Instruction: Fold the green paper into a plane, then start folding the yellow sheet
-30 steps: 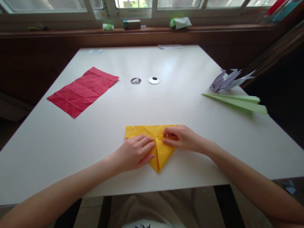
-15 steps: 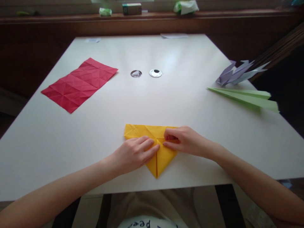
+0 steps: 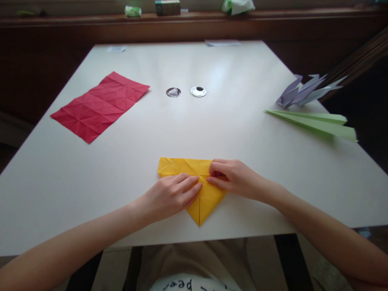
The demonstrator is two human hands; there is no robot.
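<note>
A folded yellow paper (image 3: 209, 202) lies near the table's front edge, its straight band at the far side and its point toward me. My left hand (image 3: 172, 196) rests across its left half, fingers extended and pressing on the sheet close to the centre crease. At the right end of the band, my right hand (image 3: 235, 176) has its fingers curled over the paper, with thumb and forefinger at the fold. That right end of the band is hidden beneath the right hand.
A creased red paper (image 3: 101, 107) lies at the table's left. On the right are a green paper plane (image 3: 315, 123) and purple folded paper figures (image 3: 300, 92). Toward the back, a round hole (image 3: 173, 92) sits beside a shiny disc (image 3: 198, 91) in the white table (image 3: 169, 129).
The right hand has shifted slightly left along the yellow paper's band. The slit down the middle of the yellow paper looks narrower. The left hand stays almost in place.
</note>
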